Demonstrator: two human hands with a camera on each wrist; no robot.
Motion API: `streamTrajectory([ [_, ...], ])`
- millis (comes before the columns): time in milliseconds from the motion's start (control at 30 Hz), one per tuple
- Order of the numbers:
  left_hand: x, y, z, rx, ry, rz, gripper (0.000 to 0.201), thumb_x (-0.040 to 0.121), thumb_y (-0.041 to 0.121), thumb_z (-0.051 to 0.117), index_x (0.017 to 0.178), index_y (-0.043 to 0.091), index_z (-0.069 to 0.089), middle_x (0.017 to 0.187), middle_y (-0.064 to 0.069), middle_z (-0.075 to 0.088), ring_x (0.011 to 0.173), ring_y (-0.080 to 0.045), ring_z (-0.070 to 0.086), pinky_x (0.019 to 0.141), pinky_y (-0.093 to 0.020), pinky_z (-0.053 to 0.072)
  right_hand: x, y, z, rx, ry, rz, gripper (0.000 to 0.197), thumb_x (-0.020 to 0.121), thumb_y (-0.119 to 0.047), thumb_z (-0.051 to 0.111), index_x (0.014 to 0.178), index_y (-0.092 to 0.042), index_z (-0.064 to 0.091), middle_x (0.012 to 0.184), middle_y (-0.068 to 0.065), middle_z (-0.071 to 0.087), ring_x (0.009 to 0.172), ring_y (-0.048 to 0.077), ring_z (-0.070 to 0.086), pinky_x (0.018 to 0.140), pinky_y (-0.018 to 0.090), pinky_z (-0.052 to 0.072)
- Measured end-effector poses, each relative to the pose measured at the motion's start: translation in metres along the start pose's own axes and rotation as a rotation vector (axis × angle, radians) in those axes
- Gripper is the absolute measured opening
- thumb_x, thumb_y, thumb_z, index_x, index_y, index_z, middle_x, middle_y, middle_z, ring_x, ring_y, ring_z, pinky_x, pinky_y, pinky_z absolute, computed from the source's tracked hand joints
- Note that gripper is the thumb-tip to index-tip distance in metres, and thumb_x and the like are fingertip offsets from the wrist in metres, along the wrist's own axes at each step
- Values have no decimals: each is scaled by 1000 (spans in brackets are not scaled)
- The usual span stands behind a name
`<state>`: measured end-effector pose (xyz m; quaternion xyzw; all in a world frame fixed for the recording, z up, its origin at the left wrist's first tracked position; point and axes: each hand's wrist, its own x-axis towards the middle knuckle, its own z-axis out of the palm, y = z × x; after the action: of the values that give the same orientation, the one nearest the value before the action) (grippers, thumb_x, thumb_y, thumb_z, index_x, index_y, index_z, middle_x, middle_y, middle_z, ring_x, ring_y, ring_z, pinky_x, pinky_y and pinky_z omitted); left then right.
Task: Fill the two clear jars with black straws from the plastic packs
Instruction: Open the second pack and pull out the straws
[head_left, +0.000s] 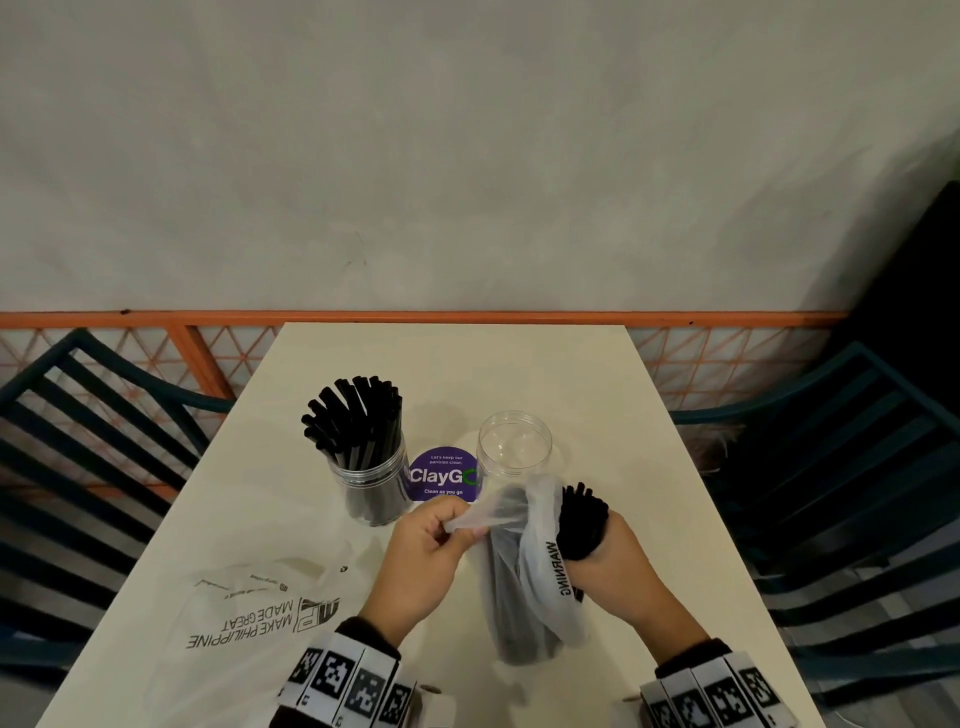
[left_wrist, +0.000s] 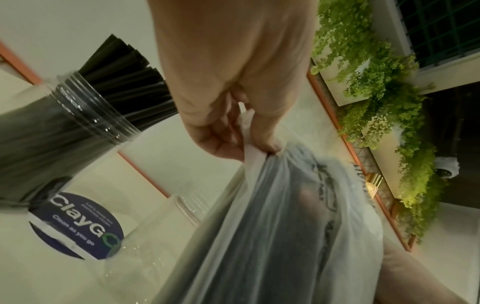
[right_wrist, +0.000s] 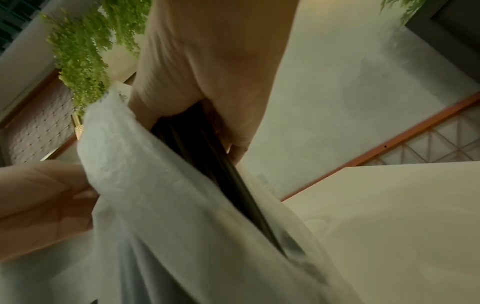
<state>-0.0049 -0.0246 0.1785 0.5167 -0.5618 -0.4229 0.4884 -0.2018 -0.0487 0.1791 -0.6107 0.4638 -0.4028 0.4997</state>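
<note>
A clear jar (head_left: 370, 483) packed with black straws (head_left: 353, 415) stands left of the purple sticker; the same jar (left_wrist: 64, 123) shows in the left wrist view. An empty clear jar (head_left: 514, 447) stands to its right. In front of it a translucent plastic pack (head_left: 540, 582) holds more straws. My left hand (head_left: 431, 540) pinches the pack's open rim (left_wrist: 257, 152) and pulls it leftward. My right hand (head_left: 618, 566) grips a bundle of black straws (head_left: 582, 519) whose tops stick out of the pack; the bundle (right_wrist: 205, 156) runs down into the pack (right_wrist: 161, 195).
An emptied printed plastic bag (head_left: 249, 618) lies flat at the table's front left. A round purple sticker (head_left: 444, 475) sits between the jars. Dark slatted chairs (head_left: 88, 441) flank the cream table (head_left: 519, 364), which ends at an orange-framed lattice (head_left: 208, 353).
</note>
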Motion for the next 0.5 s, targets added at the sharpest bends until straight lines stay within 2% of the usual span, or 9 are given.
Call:
streamTrajectory([
  [67,-1,-2,-2,-14,-31,-35,13,82,22,56,71,16,57,68,-1,54,68,-14,48,68,-29,40,-1,1,-4,20,41,-6,20,57,-10,80,74,-14,69,68,-13,74,68,-2,67,61,12,49],
  [133,-4,-1,-2,-99,-51,-99,13,91,11,48,81,11,57,78,-5,60,75,-14,55,75,-28,48,-2,4,-6,35,61,-2,25,63,-8,82,85,-13,72,82,-5,76,82,8,70,70,17,53],
  [200,-6,2,-2,-253,-77,-171,11,90,6,47,89,9,57,84,-2,66,81,-11,61,75,-24,51,-4,8,-7,70,56,-2,41,62,-25,83,99,-15,68,96,1,74,96,13,68,79,21,53],
  [267,-6,6,-4,-311,-124,-205,17,78,10,51,93,11,59,85,2,68,83,-10,62,73,-22,51,-5,12,-7,79,26,-17,72,53,-46,82,114,-19,56,111,0,65,106,9,61,85,18,49],
  [367,-5,4,-10,-106,-121,-149,16,80,11,65,95,15,64,95,-8,64,88,-15,59,78,-26,49,-7,14,-6,59,-59,-28,102,40,-63,81,123,-16,45,117,-4,57,105,-8,55,82,5,43],
  [433,-2,0,-11,-50,-16,-103,11,77,6,69,82,15,69,90,-16,67,81,-19,60,77,-35,48,-7,15,-7,37,-91,-31,106,36,-61,83,123,-13,47,117,-4,58,104,-12,55,79,2,42],
  [500,-2,0,-6,-86,35,-105,11,76,-1,68,75,10,68,79,-13,71,74,-19,62,75,-38,49,-5,17,-7,24,-100,-2,97,37,-50,85,120,-14,49,114,-3,60,102,-9,57,78,3,43],
])
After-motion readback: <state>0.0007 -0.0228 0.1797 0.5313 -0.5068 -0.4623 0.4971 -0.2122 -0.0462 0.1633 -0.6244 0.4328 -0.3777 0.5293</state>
